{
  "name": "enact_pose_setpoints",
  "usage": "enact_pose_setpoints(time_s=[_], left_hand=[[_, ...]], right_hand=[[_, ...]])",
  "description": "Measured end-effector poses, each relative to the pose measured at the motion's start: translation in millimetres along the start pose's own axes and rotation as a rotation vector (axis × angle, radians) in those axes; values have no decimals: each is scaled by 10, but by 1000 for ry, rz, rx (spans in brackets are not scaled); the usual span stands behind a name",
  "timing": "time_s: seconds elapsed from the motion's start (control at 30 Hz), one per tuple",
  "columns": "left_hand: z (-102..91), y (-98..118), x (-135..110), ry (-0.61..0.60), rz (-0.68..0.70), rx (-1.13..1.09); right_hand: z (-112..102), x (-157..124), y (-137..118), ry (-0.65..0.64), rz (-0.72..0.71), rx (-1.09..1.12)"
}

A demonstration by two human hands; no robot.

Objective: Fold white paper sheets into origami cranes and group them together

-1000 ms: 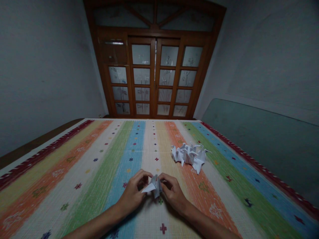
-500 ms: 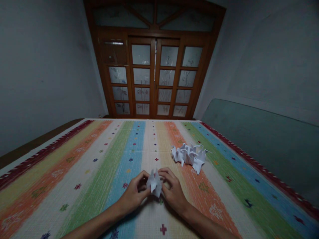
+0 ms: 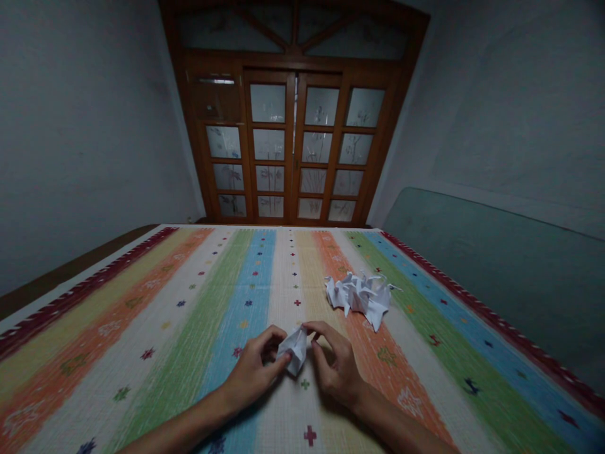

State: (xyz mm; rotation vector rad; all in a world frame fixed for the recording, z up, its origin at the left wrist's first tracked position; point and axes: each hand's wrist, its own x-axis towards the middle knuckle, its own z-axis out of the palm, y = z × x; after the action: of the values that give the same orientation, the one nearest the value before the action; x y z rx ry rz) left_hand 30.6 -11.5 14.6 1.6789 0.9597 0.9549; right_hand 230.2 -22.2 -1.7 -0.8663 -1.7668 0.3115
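Note:
A small folded white paper piece (image 3: 293, 350) sits just above the striped cloth, held between both hands. My left hand (image 3: 255, 369) pinches its left lower side with curled fingers. My right hand (image 3: 333, 366) pinches the upper right tip with thumb and forefinger, the other fingers bent below. Beyond the hands, to the right, lies a heap of several finished white folded paper figures (image 3: 362, 294) on the orange stripe.
A cloth with coloured stripes and small motifs (image 3: 189, 315) covers the surface, with a dark red border (image 3: 472, 302) on the right. A grey-green panel (image 3: 496, 265) leans at the right. A wooden glazed door (image 3: 293, 145) stands at the far end.
The paper piece has been turned and lowered between my fingers. My right hand has shifted slightly right and now grips its top tip.

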Motion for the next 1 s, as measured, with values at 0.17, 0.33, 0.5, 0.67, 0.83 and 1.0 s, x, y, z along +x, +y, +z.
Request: enact_pose_setpoints(time_s=[0.17,0.33,0.5,0.67,0.83,1.0], left_hand=[[1,-18,7,-11,8,-12],[3,-46,12,-18,16,6],[-2,-40,3,-22,11,-8],[0,-41,-8,-24,-16,-26],[6,-60,-8,-25,-15,-41],[0,-91,-14,-1,0,-75]], right_hand=[[-33,15,37,-105,25,-64],[-61,46,104,-138,-9,-81],[-69,55,93,-153,-14,-61],[-57,49,67,-171,-43,-116],[-51,42,53,-106,-109,-181],[-28,22,43,-41,-97,-143]])
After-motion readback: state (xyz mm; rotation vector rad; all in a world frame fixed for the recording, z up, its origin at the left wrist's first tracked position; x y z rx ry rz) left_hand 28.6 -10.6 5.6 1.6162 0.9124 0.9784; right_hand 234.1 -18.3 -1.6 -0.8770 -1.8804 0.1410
